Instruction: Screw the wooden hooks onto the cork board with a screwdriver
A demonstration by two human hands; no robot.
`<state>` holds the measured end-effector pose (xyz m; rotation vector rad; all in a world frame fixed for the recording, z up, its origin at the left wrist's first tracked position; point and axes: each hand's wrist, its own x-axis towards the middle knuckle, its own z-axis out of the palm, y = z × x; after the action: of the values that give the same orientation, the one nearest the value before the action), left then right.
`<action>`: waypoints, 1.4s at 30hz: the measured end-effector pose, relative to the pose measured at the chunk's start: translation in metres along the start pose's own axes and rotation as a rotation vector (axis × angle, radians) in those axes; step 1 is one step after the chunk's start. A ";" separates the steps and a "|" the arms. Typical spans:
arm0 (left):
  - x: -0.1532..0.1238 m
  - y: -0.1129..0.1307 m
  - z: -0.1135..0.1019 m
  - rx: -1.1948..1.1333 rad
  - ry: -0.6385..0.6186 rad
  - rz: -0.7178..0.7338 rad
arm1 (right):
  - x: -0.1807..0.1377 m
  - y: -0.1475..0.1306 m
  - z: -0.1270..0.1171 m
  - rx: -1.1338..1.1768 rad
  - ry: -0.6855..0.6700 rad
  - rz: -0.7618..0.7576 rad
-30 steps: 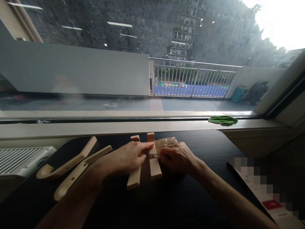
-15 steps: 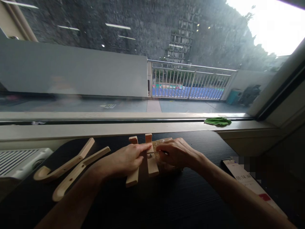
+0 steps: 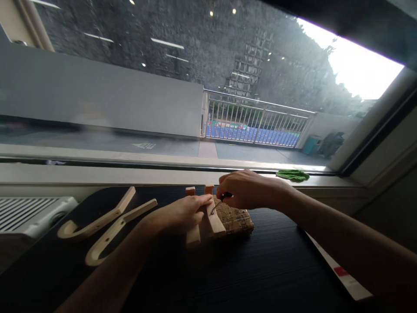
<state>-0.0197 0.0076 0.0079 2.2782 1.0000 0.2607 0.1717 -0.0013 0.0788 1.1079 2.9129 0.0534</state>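
My left hand (image 3: 179, 214) grips the upper part of a pale wooden piece (image 3: 216, 224), its index finger stretched over the wood and its thumb below. My right hand (image 3: 244, 189) is closed around the dark handle of a screwdriver (image 3: 216, 206). The thin metal shaft slants down to a hole in this wooden piece, where a small dark screw head seems to sit. The piece leans on a brown, tape-wrapped block (image 3: 237, 219). Partly covered by my left hand, a second wooden piece (image 3: 193, 237) lies just left of it.
Two curved wooden hooks (image 3: 97, 224) (image 3: 110, 234) lie on the black table (image 3: 260, 269) at left. A phone-like flat object (image 3: 342, 271) is at the right, partly behind my forearm. A green cloth (image 3: 292, 175) rests on the windowsill. A white radiator (image 3: 35, 219) stands left.
My right hand has risen and tilted the screwdriver from nearly flat to a steeper slant, baring more of the brown block. My left hand stays on the wooden piece. The view has shifted.
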 end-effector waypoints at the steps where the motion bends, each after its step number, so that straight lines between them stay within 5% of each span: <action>1: 0.000 0.000 0.000 0.012 0.007 0.002 | 0.002 -0.001 0.000 -0.007 -0.007 0.003; 13: 0.004 -0.004 0.002 0.028 0.061 0.025 | 0.015 -0.010 -0.010 0.060 -0.087 0.039; 24: 0.010 -0.014 0.010 0.002 0.155 0.017 | 0.022 0.002 0.038 0.571 0.413 0.123; 28: 0.015 -0.012 0.010 -0.002 0.148 0.025 | 0.014 0.005 0.044 0.574 0.566 0.100; 42: 0.016 -0.008 0.008 0.054 0.086 0.021 | 0.008 0.021 0.049 0.593 0.607 0.063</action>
<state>-0.0099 0.0200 -0.0043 2.3450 1.0383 0.3469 0.1807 0.0208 0.0309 1.4672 3.5517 -0.6204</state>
